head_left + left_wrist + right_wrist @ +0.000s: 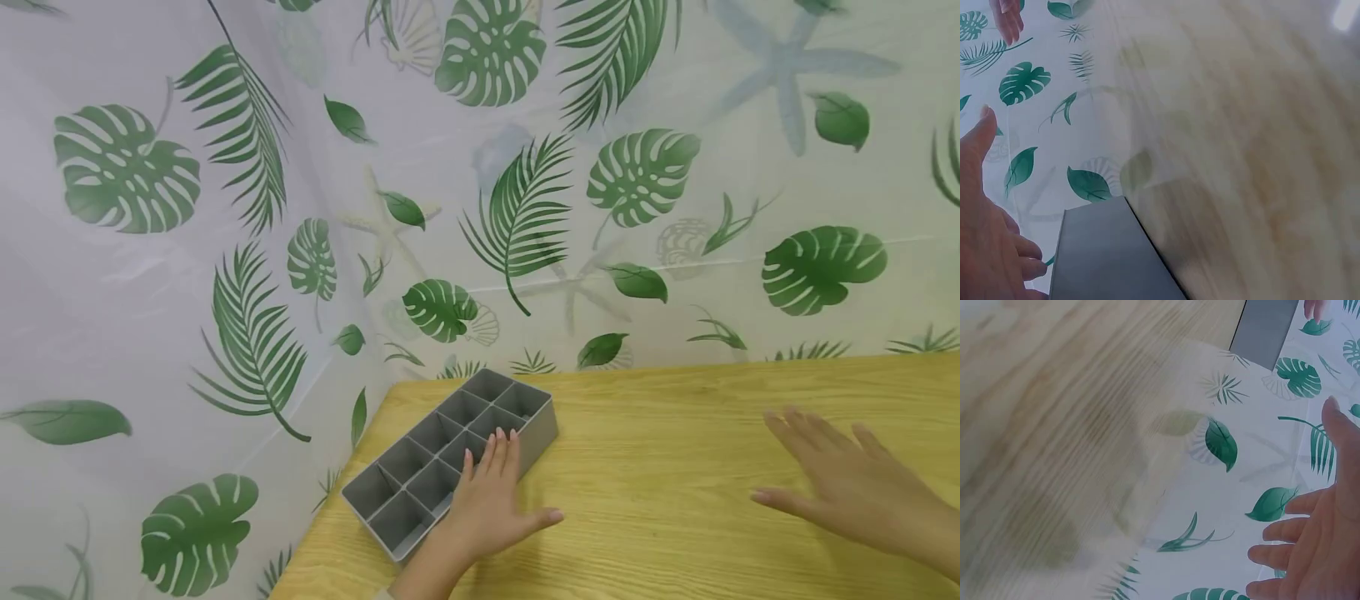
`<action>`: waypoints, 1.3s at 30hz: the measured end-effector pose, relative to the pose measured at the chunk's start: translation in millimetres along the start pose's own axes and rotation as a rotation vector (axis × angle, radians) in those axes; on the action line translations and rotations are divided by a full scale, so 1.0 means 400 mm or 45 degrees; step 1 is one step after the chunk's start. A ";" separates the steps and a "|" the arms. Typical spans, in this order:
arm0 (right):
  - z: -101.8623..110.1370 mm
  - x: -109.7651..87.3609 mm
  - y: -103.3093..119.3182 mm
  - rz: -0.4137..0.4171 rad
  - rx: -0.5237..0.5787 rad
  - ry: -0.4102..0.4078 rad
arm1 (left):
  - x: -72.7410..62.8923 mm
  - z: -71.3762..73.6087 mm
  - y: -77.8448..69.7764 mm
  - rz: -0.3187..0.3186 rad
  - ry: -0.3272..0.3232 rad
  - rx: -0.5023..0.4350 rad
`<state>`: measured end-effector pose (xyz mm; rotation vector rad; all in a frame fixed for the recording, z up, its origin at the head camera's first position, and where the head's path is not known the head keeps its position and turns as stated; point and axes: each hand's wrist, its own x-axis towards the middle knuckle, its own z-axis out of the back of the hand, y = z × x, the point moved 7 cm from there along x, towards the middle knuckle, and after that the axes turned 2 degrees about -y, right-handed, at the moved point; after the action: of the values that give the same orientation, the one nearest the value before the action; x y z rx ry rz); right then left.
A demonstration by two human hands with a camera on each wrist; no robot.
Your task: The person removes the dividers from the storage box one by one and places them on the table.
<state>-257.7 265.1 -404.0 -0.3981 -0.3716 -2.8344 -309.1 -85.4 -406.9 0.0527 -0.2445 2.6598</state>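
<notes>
A grey divided box (537, 433) with two rows of square compartments stands at an angle on the left part of the wooden table. No contents show in the compartments I can see into. My left hand (491, 508) is over the box's near right side, fingers straight and thumb spread; whether it touches the rim I cannot tell. In the left wrist view, the box's grey side (1107, 253) lies beside that hand's fingers. Off to the right, my right hand (855, 483) hovers above the table with fingers extended and nothing in it.
The yellow wood-grain table (675, 467) runs to the right and meets a white leaf-patterned sheet (555, 333) along its back edge. Another stretch of that sheet hangs along the table's left side, close to the box.
</notes>
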 end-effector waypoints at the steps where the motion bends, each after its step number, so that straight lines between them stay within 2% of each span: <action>1: 0.001 0.004 0.005 0.011 0.010 -0.006 | -0.004 -0.001 0.004 0.003 0.004 -0.007; 12: 0.008 0.081 0.090 0.113 0.083 -0.014 | -0.067 0.024 0.056 0.079 -0.038 -0.026; 22: -0.018 0.161 0.188 0.198 0.132 0.022 | -0.138 0.045 0.101 0.122 -0.104 0.005; 28: -0.053 0.197 0.241 0.250 0.127 0.087 | -0.169 0.060 0.122 0.197 -0.142 0.014; 31: -0.060 0.213 0.264 0.282 0.102 0.087 | -0.180 0.064 0.135 0.247 -0.165 0.002; 35: -0.063 0.238 0.284 0.298 0.088 0.061 | -0.192 0.066 0.147 0.304 -0.199 -0.072; 39: -0.071 0.263 0.301 0.299 0.135 0.080 | -0.210 0.075 0.158 0.358 -0.259 -0.128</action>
<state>-328.1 121.9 -373.3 -0.3084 -0.4300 -2.5793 -263.1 -183.7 -394.2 0.2760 -0.4839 2.9177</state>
